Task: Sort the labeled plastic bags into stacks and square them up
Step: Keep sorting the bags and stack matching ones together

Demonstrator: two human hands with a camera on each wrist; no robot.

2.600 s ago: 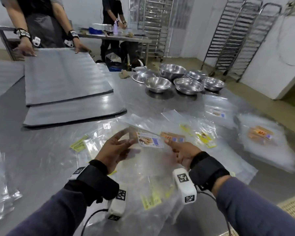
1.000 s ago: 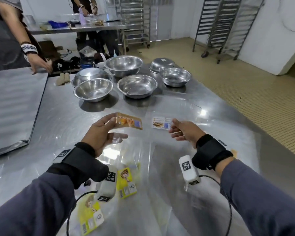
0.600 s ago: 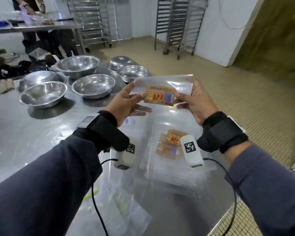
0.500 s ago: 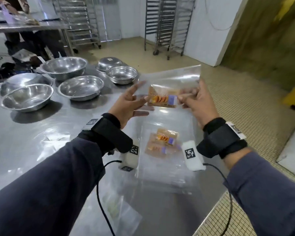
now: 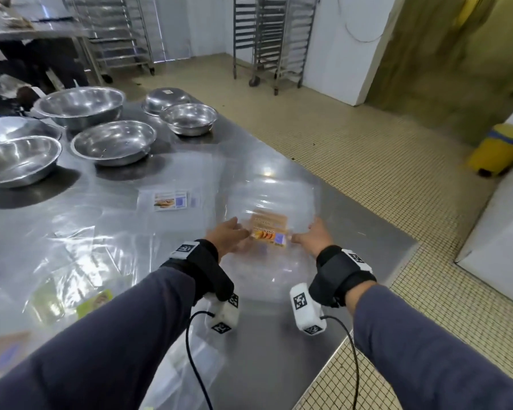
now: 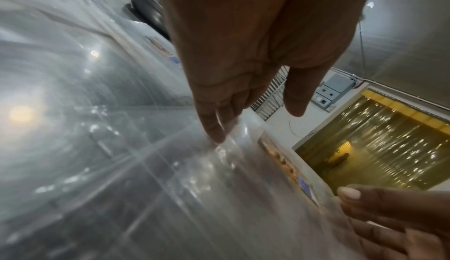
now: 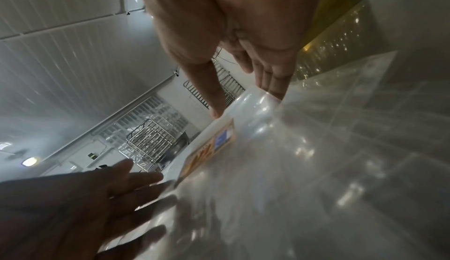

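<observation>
At eleven o'clock, a person (image 5: 27,69) is cut off by the frame edge; the yellow bin (image 5: 499,149) at three o'clock is blurred.

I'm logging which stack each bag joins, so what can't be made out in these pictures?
- Orange-label bag: head view blurs the label text.
- Stack under it: clear layers blend, so no bag count.
- Left hand, right hand: wrist views smear where the fingertips meet the plastic.
- Green-label bag: glare hides the print.
</observation>
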